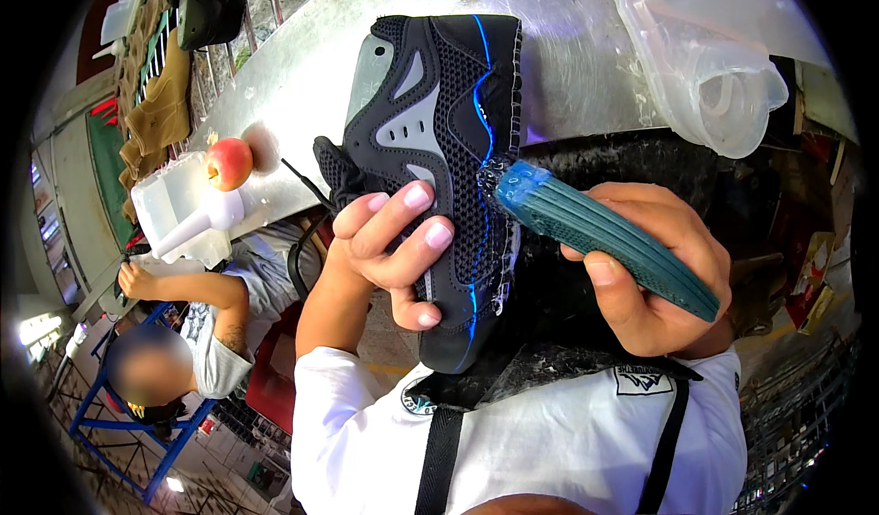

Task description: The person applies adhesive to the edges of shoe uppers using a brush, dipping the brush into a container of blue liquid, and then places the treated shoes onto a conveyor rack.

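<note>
A black and grey shoe upper point(458, 103) stretches from the metal table toward my body, its mesh side facing up. A bright blue line runs lengthwise along it, beside a rough stitched edge. My left hand point(398, 249) grips its near half, fingers lying over the grey panels and the thumb side hidden beneath. In my right hand point(664, 268) is a dark green brush point(613, 240) with a ribbed handle and blue tape near its head. The short, dark bristles meet the upper at the blue line, just beyond my left fingers.
Across the metal table point(302, 85), see-through plastic containers point(705, 66) stand at the far right. At the left are a red apple point(229, 164), a white nozzle bottle point(206, 219) and a plastic tub point(165, 199). Shoe parts point(160, 103) hang on a rack. Another person point(220, 332) sits at left.
</note>
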Motion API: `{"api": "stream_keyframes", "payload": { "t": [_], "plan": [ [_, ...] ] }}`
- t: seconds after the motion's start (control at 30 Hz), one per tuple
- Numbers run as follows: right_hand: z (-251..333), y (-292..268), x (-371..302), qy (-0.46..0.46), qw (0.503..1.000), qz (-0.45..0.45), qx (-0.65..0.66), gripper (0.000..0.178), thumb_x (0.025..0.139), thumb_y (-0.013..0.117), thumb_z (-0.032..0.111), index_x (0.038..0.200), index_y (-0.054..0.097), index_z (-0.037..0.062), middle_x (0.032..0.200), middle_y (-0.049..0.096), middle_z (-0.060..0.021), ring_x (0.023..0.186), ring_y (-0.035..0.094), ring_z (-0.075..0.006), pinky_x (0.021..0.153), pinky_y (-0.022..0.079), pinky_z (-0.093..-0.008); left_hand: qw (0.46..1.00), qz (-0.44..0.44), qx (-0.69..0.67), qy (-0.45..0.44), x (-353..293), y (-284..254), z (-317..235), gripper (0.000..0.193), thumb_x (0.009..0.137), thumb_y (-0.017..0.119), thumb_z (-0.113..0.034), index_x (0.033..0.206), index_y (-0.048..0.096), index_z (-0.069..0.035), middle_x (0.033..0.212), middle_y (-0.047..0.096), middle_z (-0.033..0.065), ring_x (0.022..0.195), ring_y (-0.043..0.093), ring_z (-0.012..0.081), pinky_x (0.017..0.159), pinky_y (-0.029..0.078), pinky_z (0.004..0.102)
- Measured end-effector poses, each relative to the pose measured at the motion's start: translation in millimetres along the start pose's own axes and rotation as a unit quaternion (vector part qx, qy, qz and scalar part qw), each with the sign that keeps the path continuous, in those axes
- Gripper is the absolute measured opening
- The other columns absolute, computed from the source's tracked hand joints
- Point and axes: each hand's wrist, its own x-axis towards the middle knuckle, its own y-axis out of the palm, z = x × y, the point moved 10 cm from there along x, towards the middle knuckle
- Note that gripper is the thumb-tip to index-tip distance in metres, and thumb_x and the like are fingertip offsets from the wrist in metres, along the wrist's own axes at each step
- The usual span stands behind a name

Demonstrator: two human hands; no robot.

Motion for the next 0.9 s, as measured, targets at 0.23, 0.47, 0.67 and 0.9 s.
{"api": "stream_keyframes", "payload": {
  "t": [0.23, 0.47, 0.67, 0.9],
  "plan": [
    [12.0, -0.5, -3.6, -0.015, 0.999, 0.025, -0.029, 0.019, 0.087, 0.064, 0.0, 0.103, 0.061, -0.0102, 0.082, 0.071, -0.0152, 0.081, 0.07, -0.0214, 0.073, 0.058, -0.0321, 0.999, 0.035, 0.01, -0.024, 4.1, -2.4, 1.3, 0.084, 0.096, 0.055, -0.048, 0.159, 0.003, -0.026, 0.135, 0.048, 0.0129, 0.11, 0.059, 0.0357, 0.09, 0.04, 0.0489],
    [20.0, -0.2, -16.1, -0.006, 1.0, -0.008, 0.003, 0.018, 0.085, 0.066, 0.004, 0.098, 0.062, -0.0091, 0.077, 0.071, -0.0135, 0.074, 0.069, -0.0198, 0.064, 0.057, -0.03, 0.999, 0.009, 0.029, -0.013, 15.1, -3.5, 4.6, 0.073, 0.099, 0.057, -0.029, 0.156, 0.011, -0.027, 0.127, 0.06, 0.0074, 0.1, 0.068, 0.0286, 0.09, 0.043, 0.042],
    [28.4, -2.1, -10.5, -0.015, 1.0, 0.001, 0.016, 0.022, 0.086, 0.069, 0.009, 0.096, 0.062, -0.0095, 0.077, 0.071, -0.0159, 0.072, 0.069, -0.0206, 0.062, 0.057, -0.03, 0.998, 0.06, 0.021, -0.011, 21.7, -3.7, 7.3, 0.072, 0.099, 0.057, -0.026, 0.155, 0.012, -0.028, 0.128, 0.061, 0.0075, 0.102, 0.068, 0.0289, 0.09, 0.044, 0.0408],
    [33.3, -7.6, -4.8, -0.055, 0.996, 0.064, 0.003, 0.026, 0.086, 0.072, 0.013, 0.098, 0.062, -0.0084, 0.082, 0.07, -0.02, 0.068, 0.071, -0.0223, 0.06, 0.059, -0.031, 0.997, 0.072, 0.017, 0.006, 29.5, -1.8, 8.2, 0.067, 0.1, 0.054, -0.02, 0.153, 0.013, -0.029, 0.128, 0.062, 0.0066, 0.103, 0.068, 0.0288, 0.082, 0.047, 0.0356]
  ]
}}
